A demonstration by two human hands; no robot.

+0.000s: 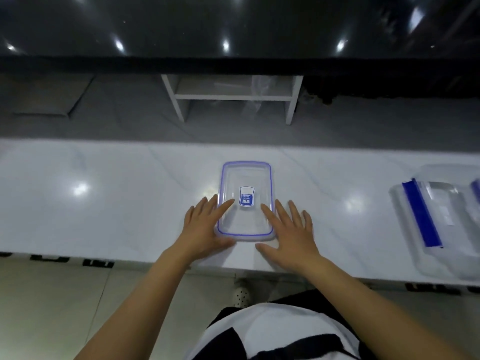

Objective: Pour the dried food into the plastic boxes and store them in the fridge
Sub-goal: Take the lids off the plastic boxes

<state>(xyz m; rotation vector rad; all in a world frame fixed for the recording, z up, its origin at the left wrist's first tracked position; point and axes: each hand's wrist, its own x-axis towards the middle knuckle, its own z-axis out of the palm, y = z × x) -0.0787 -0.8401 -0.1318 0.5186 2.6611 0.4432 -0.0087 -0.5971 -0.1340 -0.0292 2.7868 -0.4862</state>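
Note:
A clear plastic box (245, 183) with a blue-rimmed lid and a blue label lies in the middle of the white counter (104, 198). My left hand (205, 227) lies flat along the box's left side, its fingers straight and reaching onto the lid's edge. My right hand (288, 229) lies flat at the box's right side, the index finger over the lid's rim. Neither hand curls around anything. The box looks empty. No dried food shows.
At the counter's right end lie clear zip bags with a blue strip (420, 216) and more clear plastic (452, 229). Behind the counter stands a white shelf frame (231, 97) with clear plastic on it. A dark glossy surface spans the top.

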